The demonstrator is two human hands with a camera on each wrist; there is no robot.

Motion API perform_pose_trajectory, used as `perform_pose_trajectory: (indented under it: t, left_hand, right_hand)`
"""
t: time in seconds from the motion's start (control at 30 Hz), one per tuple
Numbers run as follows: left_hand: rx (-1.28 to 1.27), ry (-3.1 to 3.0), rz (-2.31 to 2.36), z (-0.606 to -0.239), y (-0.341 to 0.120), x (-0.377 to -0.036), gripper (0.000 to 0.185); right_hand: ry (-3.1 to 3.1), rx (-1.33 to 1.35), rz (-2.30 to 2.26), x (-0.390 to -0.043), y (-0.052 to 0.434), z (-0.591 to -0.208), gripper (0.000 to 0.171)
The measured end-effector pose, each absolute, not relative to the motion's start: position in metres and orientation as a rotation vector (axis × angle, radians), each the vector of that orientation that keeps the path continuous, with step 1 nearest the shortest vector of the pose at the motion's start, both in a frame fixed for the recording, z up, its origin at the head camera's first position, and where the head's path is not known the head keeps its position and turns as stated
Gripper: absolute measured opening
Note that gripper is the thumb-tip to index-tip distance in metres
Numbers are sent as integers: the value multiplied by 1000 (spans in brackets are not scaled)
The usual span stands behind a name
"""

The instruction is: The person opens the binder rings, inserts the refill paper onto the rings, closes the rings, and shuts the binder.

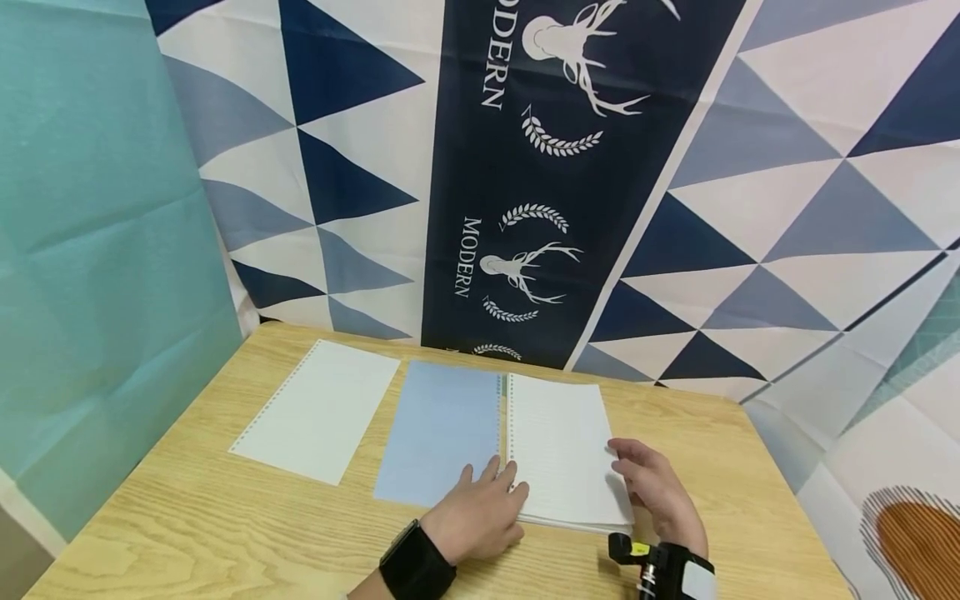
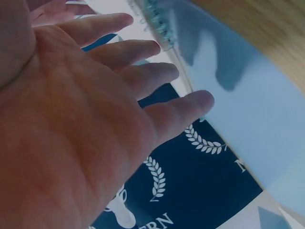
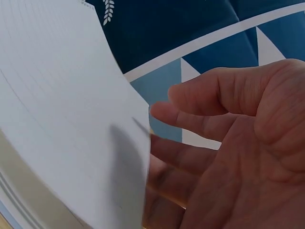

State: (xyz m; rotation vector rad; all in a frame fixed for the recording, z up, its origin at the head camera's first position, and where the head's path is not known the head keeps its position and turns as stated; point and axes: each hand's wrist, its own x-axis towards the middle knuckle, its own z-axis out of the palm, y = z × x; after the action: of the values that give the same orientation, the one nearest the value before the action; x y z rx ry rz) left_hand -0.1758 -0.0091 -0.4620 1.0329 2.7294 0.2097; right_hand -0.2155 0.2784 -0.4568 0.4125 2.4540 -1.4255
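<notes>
A loose-leaf notebook lies spread on the table, with its blue cover (image 1: 442, 433) to the left and a stack of white lined pages (image 1: 562, 450) to the right. Punched holes run along the pages' left side by the binding strip (image 1: 504, 400). My left hand (image 1: 480, 510) spreads its fingers over the lower end of the binding, and those fingers (image 2: 164, 74) look straight in the left wrist view. At the stack's right edge is my right hand (image 1: 656, 487), its fingers loosely bent beside the paper (image 3: 71, 105). Between that thumb and forefinger nothing is pinched.
A separate white sheet with punched holes (image 1: 318, 412) lies left of the notebook on the wooden table (image 1: 180, 500). Patterned cloth (image 1: 360, 167) hangs behind the table's far edge, and a teal cloth (image 1: 105, 250) hangs at the left.
</notes>
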Motion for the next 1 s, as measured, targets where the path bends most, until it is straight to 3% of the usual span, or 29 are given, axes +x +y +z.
perform_pose_trajectory:
  t: [0.77,1.0]
  left_hand:
    - [985,2693,237,-467,-8,-178,47]
    - [1068,2854,169,-467,-9,-185,33]
  right_hand:
    - [2552,392,-1341,-216,270,-454,52]
    - [2550,405,-1318,-218,269,-452,53]
